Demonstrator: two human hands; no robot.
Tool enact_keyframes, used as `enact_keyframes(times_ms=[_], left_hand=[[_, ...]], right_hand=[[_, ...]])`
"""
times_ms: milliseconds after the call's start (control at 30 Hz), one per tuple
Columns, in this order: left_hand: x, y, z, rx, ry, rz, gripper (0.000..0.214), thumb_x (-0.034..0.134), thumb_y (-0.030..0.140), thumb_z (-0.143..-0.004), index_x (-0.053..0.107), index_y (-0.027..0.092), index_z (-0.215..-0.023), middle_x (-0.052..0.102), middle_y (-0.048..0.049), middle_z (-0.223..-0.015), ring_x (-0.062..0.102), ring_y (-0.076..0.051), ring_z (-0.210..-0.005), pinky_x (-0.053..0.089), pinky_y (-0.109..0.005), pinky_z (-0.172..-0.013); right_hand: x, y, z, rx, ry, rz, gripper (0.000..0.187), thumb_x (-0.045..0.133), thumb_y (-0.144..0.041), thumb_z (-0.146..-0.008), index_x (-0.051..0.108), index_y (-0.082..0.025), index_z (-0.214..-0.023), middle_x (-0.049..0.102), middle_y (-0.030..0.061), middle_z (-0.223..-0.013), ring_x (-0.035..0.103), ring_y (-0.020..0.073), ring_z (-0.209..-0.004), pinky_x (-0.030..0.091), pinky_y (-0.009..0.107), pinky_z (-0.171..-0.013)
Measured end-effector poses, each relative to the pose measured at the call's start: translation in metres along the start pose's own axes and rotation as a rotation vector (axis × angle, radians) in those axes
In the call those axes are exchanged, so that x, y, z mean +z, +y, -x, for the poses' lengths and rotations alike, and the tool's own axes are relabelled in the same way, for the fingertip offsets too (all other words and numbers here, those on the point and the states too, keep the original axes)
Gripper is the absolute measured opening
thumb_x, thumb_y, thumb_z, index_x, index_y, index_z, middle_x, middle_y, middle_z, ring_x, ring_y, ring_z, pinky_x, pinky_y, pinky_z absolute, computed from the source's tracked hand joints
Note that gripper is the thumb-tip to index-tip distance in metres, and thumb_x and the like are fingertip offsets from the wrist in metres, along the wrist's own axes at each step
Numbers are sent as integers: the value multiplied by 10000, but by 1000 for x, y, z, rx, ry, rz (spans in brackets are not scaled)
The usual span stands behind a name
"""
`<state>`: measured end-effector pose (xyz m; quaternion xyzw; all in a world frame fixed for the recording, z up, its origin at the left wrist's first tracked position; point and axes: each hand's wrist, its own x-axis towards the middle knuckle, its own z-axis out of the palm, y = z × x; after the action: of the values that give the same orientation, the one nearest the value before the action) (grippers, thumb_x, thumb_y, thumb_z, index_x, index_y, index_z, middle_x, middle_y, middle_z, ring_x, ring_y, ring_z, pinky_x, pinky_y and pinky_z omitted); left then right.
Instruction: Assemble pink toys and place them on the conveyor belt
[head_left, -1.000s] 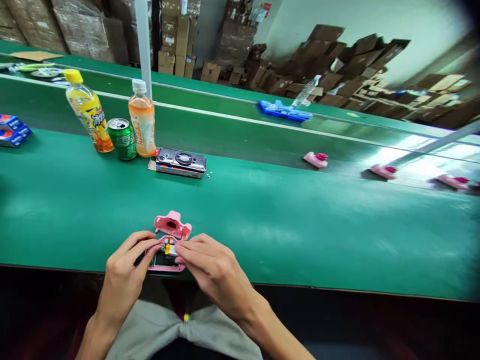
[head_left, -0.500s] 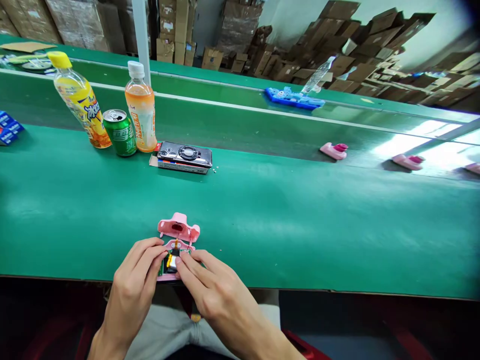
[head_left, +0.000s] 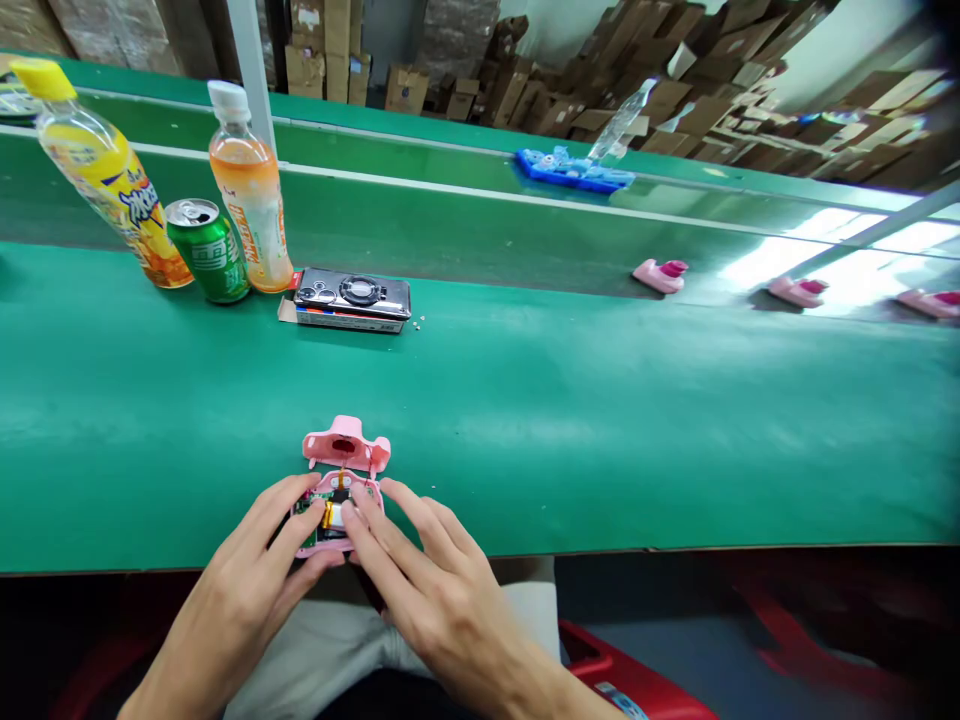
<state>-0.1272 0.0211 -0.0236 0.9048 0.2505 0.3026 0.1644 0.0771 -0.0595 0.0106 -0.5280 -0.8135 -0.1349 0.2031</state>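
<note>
An opened pink camera-shaped housing lies at the table's near edge. Its back half (head_left: 322, 547) holds a green circuit board (head_left: 306, 532) and a silver battery (head_left: 336, 515) with yellow tape. Just beyond it, the front half (head_left: 330, 447) stays linked by a thin orange ribbon and wires. My left hand (head_left: 251, 570) grips the back half's left side, thumb at the lower edge and a fingertip by the battery. With its fingertips, my right hand (head_left: 435, 580) presses the battery and holds the right rim. Parts of the board are hidden under the fingers.
Behind stand a yellow-capped bottle (head_left: 112, 180), a green can (head_left: 208, 250) and an orange drink bottle (head_left: 251, 200). A phone (head_left: 356, 290) rests on a small box. Pink pieces (head_left: 660, 275) sit on the conveyor at right, with a blue tray (head_left: 574, 172) farther back.
The view has shifted, moving the bottles leftward. My left thumb has come down to the housing's lower edge, and a right finger has stretched to its right rim. More of the board shows.
</note>
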Motion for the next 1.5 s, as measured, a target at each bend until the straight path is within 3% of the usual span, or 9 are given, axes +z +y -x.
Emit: enact_keyframes(times_ms=[267,467,567,700,833,1000,1133,1233,1500], left_hand=[[0,-5,-1,10,-7,-11,388,605,143,-982,541,179,-1363,568,-140,-1420,560,-237,-1334,471,-351,-1144],[7,0,1,40,47,-90,397,597,127,-982,540,152,-1375,540,-158,-1469,531,-243,-1360,459,-358,-1143],[9,2,-2,22,70,-190,325,614,184,-983,583,176,-1307,554,-157,-1458,541,-284,-1329,477,-426,-1094],[8,2,-5,10,81,-237,262,617,241,-987,607,197,-1245,615,-155,-1350,590,-292,-1238,500,-446,-1018],[6,3,-5,-15,88,-205,230,618,271,-987,631,218,-1211,623,-143,-1324,591,-293,-1223,503,-447,-998],[6,14,-4,-212,86,84,185,632,318,-980,671,286,-1159,598,-84,-1374,580,-273,-1280,492,-423,-1048],[13,21,-13,-392,487,535,241,684,412,-940,621,240,-1097,606,-75,-1265,628,-210,-1193,530,-300,-983],[15,24,-30,-452,704,808,387,613,502,-968,579,263,-1270,594,-69,-1312,620,-195,-1210,544,-268,-960],[-9,37,-73,-427,604,1096,460,516,516,-1022,584,261,-1399,629,-71,-1417,635,-217,-1274,531,-316,-1066]], right_hand=[[21,-1,9,135,167,-151,237,558,-130,-1017,734,-182,-1167,755,-18,-1224,588,214,-993,470,347,-786],[-3,34,-8,316,453,-242,133,637,-266,-1001,758,-215,-1018,768,-2,-762,633,176,-781,484,323,-757],[-13,70,-67,571,-43,-310,475,503,-535,-1032,773,-177,-875,720,32,-695,612,152,-620,433,289,-614],[-6,95,-149,442,-1006,-479,659,546,-690,-944,669,-151,-587,663,39,-587,548,129,-516,385,275,-545],[-3,88,-179,366,-1225,-432,569,730,-595,-859,641,-133,-540,657,34,-572,510,108,-492,348,260,-531],[-27,89,-172,275,-1119,-406,403,763,-471,-873,724,-117,-683,662,22,-608,566,132,-571,373,266,-567],[-53,98,-159,-42,-693,-617,166,747,-302,-899,758,-157,-980,750,28,-933,645,150,-813,430,256,-675],[-68,97,-151,-188,-466,-766,161,691,-193,-935,723,-166,-1091,742,21,-1075,639,137,-951,452,242,-791],[-95,91,-163,-303,-537,-807,218,579,-83,-967,690,-161,-1137,718,37,-1145,628,133,-1016,487,230,-832]])
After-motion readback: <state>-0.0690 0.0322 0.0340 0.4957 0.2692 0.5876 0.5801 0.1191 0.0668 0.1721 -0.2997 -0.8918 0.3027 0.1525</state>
